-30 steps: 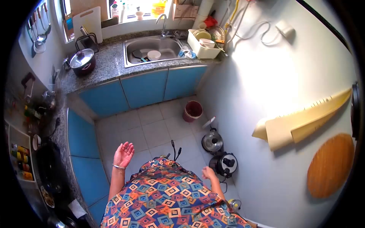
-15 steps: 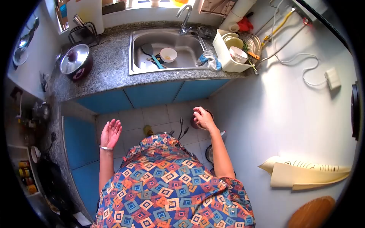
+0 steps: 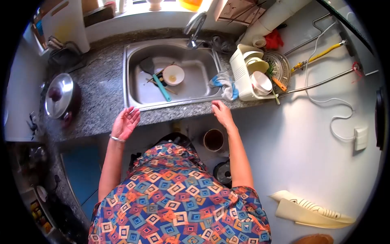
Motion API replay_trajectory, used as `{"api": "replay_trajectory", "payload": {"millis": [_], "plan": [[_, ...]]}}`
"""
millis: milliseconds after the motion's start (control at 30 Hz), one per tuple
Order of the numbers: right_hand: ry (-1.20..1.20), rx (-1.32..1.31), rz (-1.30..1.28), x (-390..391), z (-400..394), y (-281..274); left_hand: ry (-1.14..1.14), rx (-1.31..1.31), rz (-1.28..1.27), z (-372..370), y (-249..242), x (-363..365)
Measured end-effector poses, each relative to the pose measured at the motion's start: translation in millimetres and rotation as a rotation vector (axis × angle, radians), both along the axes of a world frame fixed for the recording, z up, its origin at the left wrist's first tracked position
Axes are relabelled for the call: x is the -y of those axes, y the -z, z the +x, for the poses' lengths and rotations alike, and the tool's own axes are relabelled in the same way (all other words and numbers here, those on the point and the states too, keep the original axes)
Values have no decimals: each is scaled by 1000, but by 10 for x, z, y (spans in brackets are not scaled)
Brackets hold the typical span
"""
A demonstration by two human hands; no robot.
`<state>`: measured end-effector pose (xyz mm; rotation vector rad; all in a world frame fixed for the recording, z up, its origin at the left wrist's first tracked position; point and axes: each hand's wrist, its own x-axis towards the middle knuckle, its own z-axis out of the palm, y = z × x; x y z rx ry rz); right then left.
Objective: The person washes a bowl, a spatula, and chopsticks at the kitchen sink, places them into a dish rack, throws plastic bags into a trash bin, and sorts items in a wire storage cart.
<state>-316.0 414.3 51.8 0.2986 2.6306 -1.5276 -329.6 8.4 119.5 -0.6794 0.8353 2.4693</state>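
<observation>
My left hand (image 3: 126,123) is open, palm up and empty, at the counter's front edge by the sink's lower left corner. My right hand (image 3: 222,113) is at the same edge, below a blue-and-white cloth (image 3: 226,86). Its fingers bend loosely and nothing shows in them. Ahead of both hands lies the steel sink (image 3: 134,97). Inside it are a white bowl (image 3: 173,75) with some yellowish residue, a spatula (image 3: 161,87) with a teal handle, and chopsticks partly hidden behind these. The cloth hangs over the sink's right rim.
A cream dish rack (image 3: 240,75) with bowls and plates stands right of the sink, below a faucet (image 3: 195,30). A lidded pot (image 3: 61,97) sits on the left counter. On the floor is a brown bucket (image 3: 213,140). A gas hose (image 3: 321,55) runs along the right wall.
The view has moved closer to the sink. Both hands have come forward from over the floor to the counter's front edge. The bowl, spatula and cloth stay in place.
</observation>
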Motion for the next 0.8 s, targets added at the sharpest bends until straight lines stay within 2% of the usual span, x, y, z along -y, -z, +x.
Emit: {"api": "replay_trajectory", "payload": {"millis": [67, 200, 400, 467, 500, 533, 633, 800], "plan": [[11, -106, 63, -115, -165, -183, 14, 25, 7, -1, -29, -142], [81, -179, 334, -565, -539, -89, 66, 26, 28, -39, -111, -375], [201, -464, 668, -852, -1138, -372, 182, 5, -38, -283, -448, -834], [152, -473, 716, -946, -1175, -426, 242, -26, -69, -422, -506, -1082], [153, -270, 697, -821, -1157, -548, 247, -31, -78, -514, -489, -1130], [195, -358, 799, -738, -1228, -468, 265, -52, -98, -639, -497, -1138], [115, -418, 815, -454, -1212, -405, 261, -69, -77, -936, -349, -1175], [138, -547, 746, -353, -1122, -413, 284, -41, -398, -1542, -93, -1580]]}}
